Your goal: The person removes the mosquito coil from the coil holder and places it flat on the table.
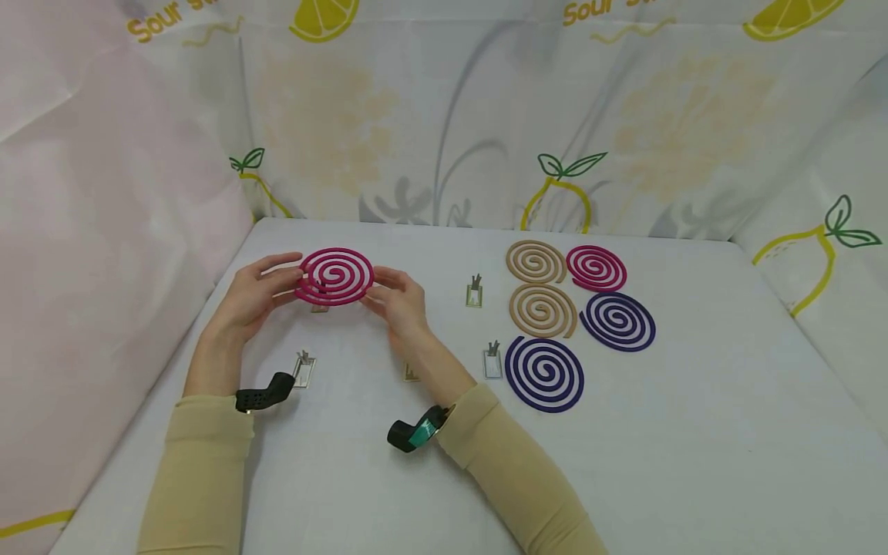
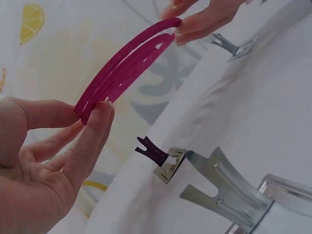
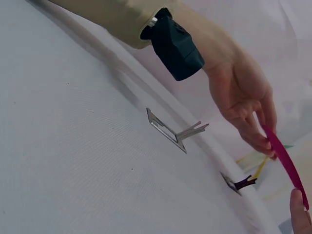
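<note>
A magenta spiral coil (image 1: 335, 276) hangs a little above the white table (image 1: 694, 432), held level between both hands. My left hand (image 1: 294, 281) pinches its left edge between thumb and fingers; the left wrist view shows the fingertips (image 2: 100, 114) on the coil (image 2: 126, 63). My right hand (image 1: 375, 289) holds the opposite edge. Below the coil stands a small metal stand (image 1: 319, 307) with a dark purple tip (image 2: 155, 152). In the right wrist view the coil (image 3: 287, 165) shows edge-on between the left hand's fingers (image 3: 256, 139) and a right fingertip (image 3: 302, 212).
Several more metal stands sit on the table (image 1: 304, 368) (image 1: 475, 293) (image 1: 492, 361). To the right lie two tan coils (image 1: 536, 262) (image 1: 543, 311), a magenta coil (image 1: 597, 267) and two purple coils (image 1: 617, 321) (image 1: 544, 373). Lemon-print sheets wall in the table's sides and back.
</note>
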`<state>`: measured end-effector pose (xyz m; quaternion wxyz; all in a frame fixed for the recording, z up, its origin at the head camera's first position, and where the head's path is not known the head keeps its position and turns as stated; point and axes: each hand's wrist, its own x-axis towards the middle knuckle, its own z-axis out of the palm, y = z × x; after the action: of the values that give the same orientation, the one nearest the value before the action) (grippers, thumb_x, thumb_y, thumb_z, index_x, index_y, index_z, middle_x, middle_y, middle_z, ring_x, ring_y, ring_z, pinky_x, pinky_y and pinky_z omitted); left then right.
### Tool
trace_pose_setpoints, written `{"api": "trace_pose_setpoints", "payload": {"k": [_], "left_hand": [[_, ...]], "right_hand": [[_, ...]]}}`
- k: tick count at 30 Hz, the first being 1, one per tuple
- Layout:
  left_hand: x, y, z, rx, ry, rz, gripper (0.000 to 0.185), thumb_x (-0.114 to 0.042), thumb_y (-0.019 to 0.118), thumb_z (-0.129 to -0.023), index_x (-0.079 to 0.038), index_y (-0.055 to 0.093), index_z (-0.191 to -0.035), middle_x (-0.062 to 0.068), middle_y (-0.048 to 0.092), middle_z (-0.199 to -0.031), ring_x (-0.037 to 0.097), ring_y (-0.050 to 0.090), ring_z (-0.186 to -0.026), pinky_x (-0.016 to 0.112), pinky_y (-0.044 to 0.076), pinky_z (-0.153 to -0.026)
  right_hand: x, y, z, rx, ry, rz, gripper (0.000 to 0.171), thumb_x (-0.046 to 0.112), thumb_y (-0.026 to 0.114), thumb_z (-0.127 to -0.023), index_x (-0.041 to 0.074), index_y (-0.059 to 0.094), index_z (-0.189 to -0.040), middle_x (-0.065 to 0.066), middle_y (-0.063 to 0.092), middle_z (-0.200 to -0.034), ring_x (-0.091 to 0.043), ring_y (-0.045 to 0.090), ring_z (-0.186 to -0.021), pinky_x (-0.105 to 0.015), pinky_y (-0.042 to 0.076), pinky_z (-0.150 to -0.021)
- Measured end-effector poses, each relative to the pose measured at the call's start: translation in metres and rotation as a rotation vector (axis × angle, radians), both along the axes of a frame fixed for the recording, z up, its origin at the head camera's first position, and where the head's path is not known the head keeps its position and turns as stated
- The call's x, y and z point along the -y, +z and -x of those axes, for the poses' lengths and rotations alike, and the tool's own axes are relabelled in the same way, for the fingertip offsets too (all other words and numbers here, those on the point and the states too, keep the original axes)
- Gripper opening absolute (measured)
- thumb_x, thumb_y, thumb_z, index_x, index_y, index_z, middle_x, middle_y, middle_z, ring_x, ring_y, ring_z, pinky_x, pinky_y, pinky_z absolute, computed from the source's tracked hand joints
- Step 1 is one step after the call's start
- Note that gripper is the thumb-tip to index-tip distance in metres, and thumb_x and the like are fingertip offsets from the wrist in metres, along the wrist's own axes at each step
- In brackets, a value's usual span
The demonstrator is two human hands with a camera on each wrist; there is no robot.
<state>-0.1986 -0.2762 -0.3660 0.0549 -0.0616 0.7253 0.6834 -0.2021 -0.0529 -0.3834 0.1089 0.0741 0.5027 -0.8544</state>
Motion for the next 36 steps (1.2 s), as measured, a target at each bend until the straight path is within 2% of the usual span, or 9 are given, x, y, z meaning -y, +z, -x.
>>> {"api": "trace_pose_setpoints", "payload": {"k": [12,20,26,36], "left_hand": [[-0.009,0.008,-0.001,-0.016,-0.038,0.008,0.065,-0.025,0.063,-0.099,-0.002,0.035,-0.152,-0.014,0.068,-0.104,0.0,0.066,-0.095,0.014,0.056,-0.079],[-0.016,0.013,-0.004,-0.054,-0.047,-0.035,0.062,-0.021,0.064,-0.098,0.002,0.037,-0.149,-0.012,0.07,-0.103,0.002,0.067,-0.093,0.016,0.057,-0.079],[-0.027,0.013,-0.003,-0.066,-0.063,-0.033,0.06,-0.02,0.064,-0.098,0.004,0.039,-0.147,-0.011,0.071,-0.102,0.002,0.067,-0.093,0.017,0.057,-0.08],[-0.051,0.013,-0.003,-0.072,-0.077,0.018,0.053,-0.021,0.063,-0.099,0.0,0.045,-0.144,-0.009,0.069,-0.106,0.004,0.068,-0.093,0.019,0.058,-0.08]], "right_hand": [[-0.011,0.007,0.004,-0.002,-0.042,-0.024,0.027,-0.006,0.064,-0.091,-0.001,0.067,-0.117,-0.011,0.069,-0.11,-0.018,0.069,-0.089,-0.035,0.06,-0.086],[-0.018,0.006,0.006,0.004,-0.049,-0.026,0.023,-0.004,0.067,-0.089,0.001,0.07,-0.112,-0.009,0.07,-0.104,-0.018,0.071,-0.085,-0.034,0.061,-0.083],[-0.03,0.007,0.005,-0.001,-0.039,-0.061,0.024,-0.004,0.068,-0.09,0.001,0.07,-0.113,-0.01,0.069,-0.107,-0.018,0.071,-0.085,-0.033,0.061,-0.083],[-0.06,0.01,0.002,-0.037,-0.005,-0.14,0.025,-0.004,0.067,-0.091,-0.001,0.069,-0.116,-0.012,0.069,-0.112,-0.018,0.07,-0.087,-0.034,0.06,-0.085]]}}
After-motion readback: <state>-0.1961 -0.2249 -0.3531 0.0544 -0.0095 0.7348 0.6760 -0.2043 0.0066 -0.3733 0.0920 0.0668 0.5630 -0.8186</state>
